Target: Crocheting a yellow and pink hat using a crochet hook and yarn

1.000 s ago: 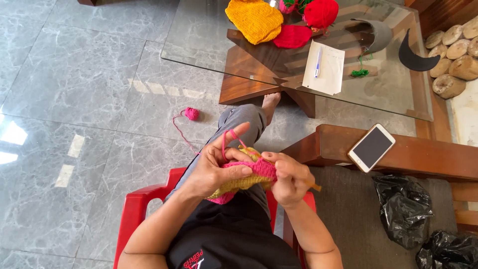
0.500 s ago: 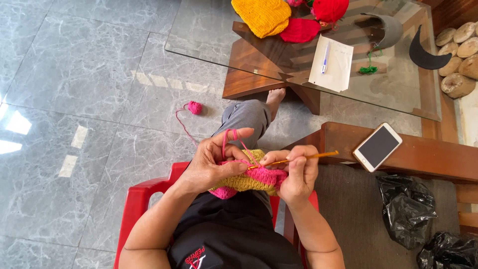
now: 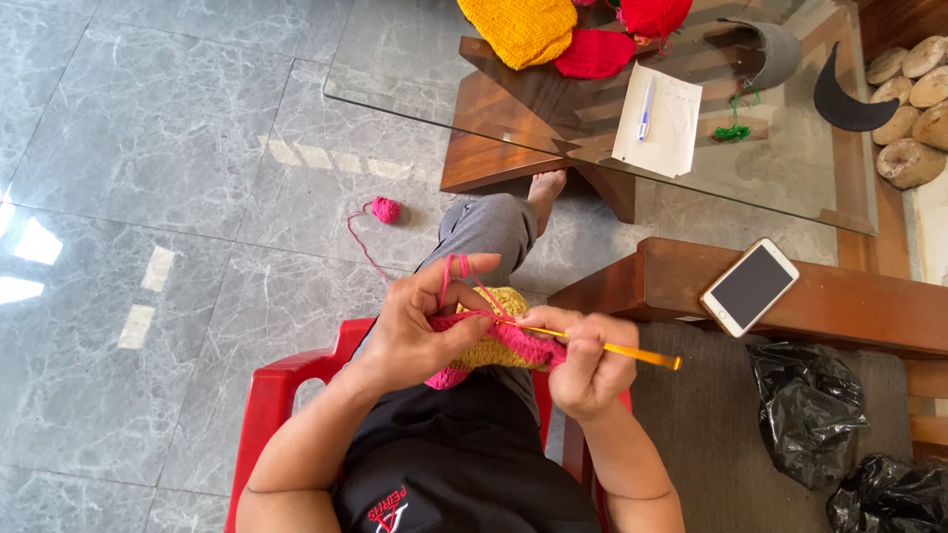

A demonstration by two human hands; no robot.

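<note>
Fingers of the right hand [image 3: 590, 367] pinching a yellow crochet hook [image 3: 602, 346], long axis near level, tip toward the left hand [image 3: 420, 331], whose fingers grip the pink and yellow crochet piece [image 3: 494, 345] over the lap, pink yarn [image 3: 456, 271] looped over the forefinger, black bags [image 3: 805, 410] bunched shut, contents hidden

Crochet hook [image 3: 602, 346] tip buried in pink-and-yellow crochet piece [image 3: 499, 341]; red yarn [image 3: 654, 14] cropped at top edge.

A home living room is indicated by the polished marble floor [image 3: 148, 148], a glass-topped coffee table [image 3: 415, 59] strewn with crocheted pieces [image 3: 518, 30], a red plastic chair [image 3: 281, 395], and a phone [image 3: 749, 286] laid on a wooden armrest [image 3: 849, 306].
</note>
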